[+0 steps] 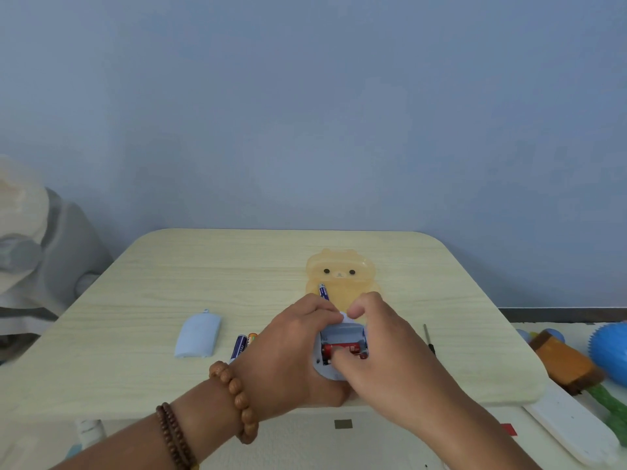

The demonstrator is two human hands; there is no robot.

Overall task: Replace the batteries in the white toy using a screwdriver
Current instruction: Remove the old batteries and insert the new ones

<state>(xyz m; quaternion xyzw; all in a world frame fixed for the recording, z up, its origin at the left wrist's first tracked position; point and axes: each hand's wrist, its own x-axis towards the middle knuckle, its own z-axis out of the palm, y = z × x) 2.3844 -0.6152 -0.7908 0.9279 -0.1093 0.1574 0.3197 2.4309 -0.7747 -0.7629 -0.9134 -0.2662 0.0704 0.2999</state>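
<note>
The white toy lies near the table's front edge with its battery compartment open. A red battery sits in the compartment. My left hand grips the toy from the left and also holds a blue battery that sticks up past its fingers. My right hand holds the toy's right side, its thumb pressing on the red battery. The light-blue battery cover lies to the left. Two loose batteries, one blue and one orange, lie beside my left hand. The screwdriver lies right of my right hand.
A translucent orange bear-shaped case lies on the wooden table behind the hands. Right of the table, on the floor, are a blue spiky ball, a brown toy and a white board. A grey cushion stands at left.
</note>
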